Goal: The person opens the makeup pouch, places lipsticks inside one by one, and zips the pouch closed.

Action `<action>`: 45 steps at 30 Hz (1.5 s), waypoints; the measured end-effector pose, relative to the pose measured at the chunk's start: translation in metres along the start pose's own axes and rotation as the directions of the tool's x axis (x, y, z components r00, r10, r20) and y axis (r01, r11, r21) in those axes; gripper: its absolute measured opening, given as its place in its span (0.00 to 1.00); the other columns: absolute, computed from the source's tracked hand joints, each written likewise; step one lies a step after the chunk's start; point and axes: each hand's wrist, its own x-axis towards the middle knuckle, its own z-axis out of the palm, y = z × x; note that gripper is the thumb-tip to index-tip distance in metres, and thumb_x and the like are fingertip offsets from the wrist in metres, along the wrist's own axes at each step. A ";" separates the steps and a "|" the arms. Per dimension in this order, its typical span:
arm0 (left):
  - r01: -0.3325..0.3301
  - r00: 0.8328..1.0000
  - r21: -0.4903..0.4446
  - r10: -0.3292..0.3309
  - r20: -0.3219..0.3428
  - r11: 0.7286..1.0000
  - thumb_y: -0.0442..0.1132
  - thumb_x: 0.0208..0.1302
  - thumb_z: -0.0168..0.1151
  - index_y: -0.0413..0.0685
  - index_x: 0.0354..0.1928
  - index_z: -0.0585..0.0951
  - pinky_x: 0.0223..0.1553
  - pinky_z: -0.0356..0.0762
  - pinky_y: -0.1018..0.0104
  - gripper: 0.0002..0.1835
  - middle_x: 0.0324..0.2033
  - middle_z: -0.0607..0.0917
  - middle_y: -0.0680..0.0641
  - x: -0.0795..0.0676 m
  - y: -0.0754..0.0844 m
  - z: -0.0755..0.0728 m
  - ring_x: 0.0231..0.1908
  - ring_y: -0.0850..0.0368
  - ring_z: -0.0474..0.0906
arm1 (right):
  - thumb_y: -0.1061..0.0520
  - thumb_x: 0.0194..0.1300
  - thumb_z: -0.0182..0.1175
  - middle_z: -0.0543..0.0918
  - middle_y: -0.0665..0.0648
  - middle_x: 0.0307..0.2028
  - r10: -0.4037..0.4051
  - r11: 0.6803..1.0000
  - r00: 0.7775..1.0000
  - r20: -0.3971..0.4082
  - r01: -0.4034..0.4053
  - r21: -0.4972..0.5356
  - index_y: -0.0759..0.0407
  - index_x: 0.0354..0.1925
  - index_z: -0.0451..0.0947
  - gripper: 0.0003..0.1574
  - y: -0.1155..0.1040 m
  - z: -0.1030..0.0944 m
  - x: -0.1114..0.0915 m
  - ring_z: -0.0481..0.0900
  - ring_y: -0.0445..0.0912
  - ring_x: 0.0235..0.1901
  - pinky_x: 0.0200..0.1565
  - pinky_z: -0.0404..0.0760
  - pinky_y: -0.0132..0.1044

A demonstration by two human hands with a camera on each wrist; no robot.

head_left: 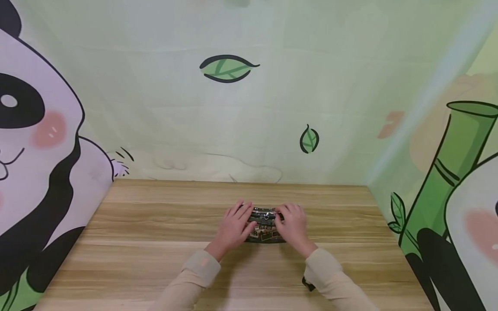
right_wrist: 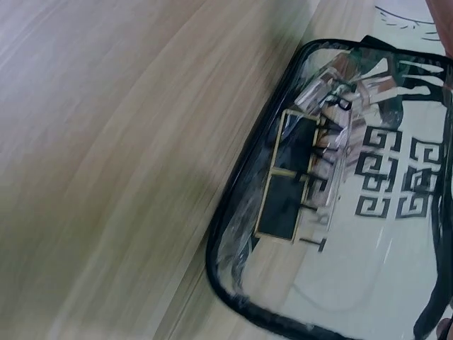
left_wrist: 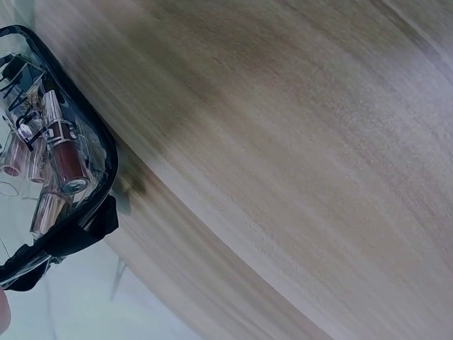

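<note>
A clear cosmetic bag (head_left: pixel 266 234) with black piping stands on the wooden table in front of me. My left hand (head_left: pixel 233 224) holds its upper left end, fingers over the top and thumb at the front. At the upper right end, the curled fingers of my right hand (head_left: pixel 292 222) grip the top edge. Through the clear side, the left wrist view shows a lip gloss tube (left_wrist: pixel 67 159) among several other small tubes. The right wrist view shows a dark, gold-edged palette (right_wrist: pixel 283 177) inside, behind black lettering. Only slivers of fingers appear in either wrist view.
The wooden table (head_left: pixel 155 259) extends to both sides of the bag and ends at a pale green backdrop (head_left: pixel 155 108) printed with pandas, leaves and bamboo. A small black object (head_left: pixel 308 284) sits beneath my right cuff.
</note>
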 end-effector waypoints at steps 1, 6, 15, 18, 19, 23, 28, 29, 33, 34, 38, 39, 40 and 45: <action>0.004 1.000 0.003 -0.004 0.009 1.000 0.52 0.63 0.45 0.46 0.59 0.69 0.58 0.62 0.51 0.26 0.60 0.69 0.50 0.000 0.000 -0.001 0.62 0.49 0.59 | 0.63 0.44 0.60 0.79 0.55 0.28 -0.007 1.000 1.000 -0.016 0.007 0.010 0.59 0.25 0.78 0.04 0.002 0.000 0.000 0.74 0.50 0.31 0.36 0.72 0.43; 0.012 0.999 0.020 -0.013 0.049 1.000 0.53 0.64 0.43 0.47 0.60 0.67 0.60 0.59 0.52 0.27 0.61 0.67 0.50 0.000 0.000 -0.002 0.64 0.50 0.57 | 0.63 0.45 0.60 0.79 0.59 0.31 0.020 0.998 0.998 -0.053 -0.017 0.054 0.61 0.28 0.78 0.07 0.012 -0.004 -0.002 0.74 0.52 0.34 0.37 0.72 0.45; 0.004 0.998 0.045 -0.007 0.058 0.999 0.54 0.64 0.42 0.48 0.61 0.66 0.61 0.58 0.52 0.27 0.61 0.67 0.49 0.001 0.001 -0.003 0.64 0.49 0.56 | 0.60 0.53 0.56 0.77 0.63 0.43 0.222 0.954 0.973 0.060 -0.229 0.195 0.64 0.43 0.75 0.17 0.028 -0.012 -0.011 0.71 0.55 0.46 0.49 0.69 0.50; 0.001 0.998 0.060 -0.005 0.064 0.998 0.54 0.64 0.42 0.49 0.60 0.67 0.62 0.56 0.53 0.27 0.61 0.67 0.49 0.002 0.003 -0.004 0.64 0.50 0.56 | 0.59 0.55 0.55 0.76 0.63 0.48 0.248 0.938 0.963 0.101 -0.265 0.222 0.63 0.47 0.73 0.20 0.032 -0.013 -0.016 0.69 0.55 0.50 0.53 0.67 0.51; -0.001 0.998 0.066 -0.003 0.065 0.998 0.54 0.64 0.41 0.49 0.60 0.67 0.62 0.56 0.53 0.26 0.61 0.67 0.49 0.003 0.004 -0.005 0.64 0.50 0.56 | 0.59 0.55 0.55 0.75 0.63 0.49 0.254 0.934 0.961 0.111 -0.273 0.229 0.63 0.48 0.73 0.20 0.033 -0.013 -0.017 0.69 0.55 0.52 0.54 0.66 0.52; -0.014 0.998 0.077 0.009 0.060 0.997 0.54 0.64 0.41 0.50 0.59 0.69 0.61 0.57 0.54 0.25 0.61 0.67 0.48 0.007 0.009 -0.008 0.63 0.50 0.58 | 0.58 0.57 0.54 0.73 0.62 0.54 0.270 0.919 0.953 0.140 -0.299 0.256 0.62 0.52 0.71 0.23 0.035 -0.012 -0.022 0.67 0.56 0.55 0.56 0.64 0.54; -0.024 0.998 0.069 0.021 0.054 0.997 0.54 0.64 0.41 0.51 0.57 0.70 0.61 0.57 0.53 0.24 0.60 0.68 0.47 0.013 0.018 -0.012 0.62 0.49 0.59 | 0.57 0.59 0.52 0.71 0.62 0.56 0.267 0.911 0.950 0.163 -0.304 0.280 0.60 0.54 0.69 0.24 0.036 -0.012 -0.026 0.65 0.57 0.57 0.56 0.64 0.55; -0.025 0.998 0.066 0.021 0.054 0.998 0.54 0.64 0.41 0.51 0.57 0.70 0.61 0.58 0.53 0.24 0.60 0.68 0.47 0.015 0.020 -0.012 0.62 0.49 0.59 | 0.57 0.60 0.52 0.70 0.62 0.56 0.266 0.909 0.949 0.168 -0.305 0.285 0.60 0.55 0.69 0.24 0.036 -0.012 -0.026 0.65 0.57 0.57 0.56 0.63 0.56; -0.022 0.998 0.060 0.018 0.057 0.998 0.54 0.64 0.42 0.51 0.56 0.71 0.60 0.58 0.52 0.24 0.59 0.69 0.47 0.019 0.026 -0.011 0.62 0.50 0.59 | 0.57 0.60 0.51 0.69 0.61 0.57 0.267 0.902 0.945 0.190 -0.314 0.297 0.58 0.57 0.67 0.25 0.039 -0.010 -0.029 0.64 0.56 0.58 0.57 0.62 0.56; -0.019 0.998 0.059 0.016 0.056 0.998 0.54 0.64 0.42 0.51 0.55 0.72 0.60 0.59 0.51 0.23 0.59 0.69 0.47 0.020 0.027 -0.011 0.62 0.50 0.59 | 0.57 0.60 0.51 0.69 0.61 0.57 0.266 0.903 0.945 0.192 -0.313 0.294 0.58 0.57 0.67 0.25 0.040 -0.010 -0.030 0.64 0.56 0.58 0.57 0.62 0.56; 0.003 0.998 0.052 -0.007 0.063 0.999 0.54 0.64 0.42 0.53 0.53 0.73 0.60 0.58 0.51 0.22 0.59 0.69 0.48 0.023 0.031 -0.011 0.63 0.51 0.58 | 0.57 0.59 0.52 0.70 0.63 0.56 0.260 0.904 0.951 0.169 -0.301 0.304 0.59 0.56 0.68 0.25 0.042 -0.007 -0.033 0.65 0.57 0.57 0.56 0.63 0.56; 0.012 0.998 0.049 -0.015 0.069 0.999 0.54 0.64 0.42 0.53 0.53 0.74 0.60 0.58 0.51 0.22 0.59 0.69 0.48 0.024 0.032 -0.011 0.63 0.52 0.58 | 0.58 0.59 0.52 0.70 0.63 0.55 0.255 0.905 0.954 0.158 -0.293 0.308 0.60 0.55 0.68 0.25 0.042 -0.006 -0.033 0.65 0.58 0.56 0.55 0.64 0.56; 0.021 0.997 0.047 -0.025 0.076 0.999 0.55 0.64 0.42 0.54 0.52 0.74 0.61 0.57 0.51 0.22 0.59 0.69 0.49 0.025 0.033 -0.011 0.63 0.52 0.58 | 0.58 0.58 0.53 0.71 0.64 0.55 0.250 0.907 0.957 0.146 -0.284 0.312 0.61 0.55 0.69 0.25 0.043 -0.006 -0.034 0.66 0.58 0.56 0.55 0.64 0.56; 0.057 0.992 0.058 -0.062 0.106 0.997 0.53 0.63 0.44 0.53 0.51 0.74 0.61 0.56 0.52 0.20 0.59 0.69 0.49 0.030 0.038 -0.011 0.62 0.51 0.58 | 0.59 0.58 0.53 0.72 0.64 0.53 0.225 0.916 0.969 0.099 -0.245 0.316 0.64 0.54 0.69 0.24 0.043 -0.003 -0.035 0.68 0.58 0.54 0.54 0.66 0.54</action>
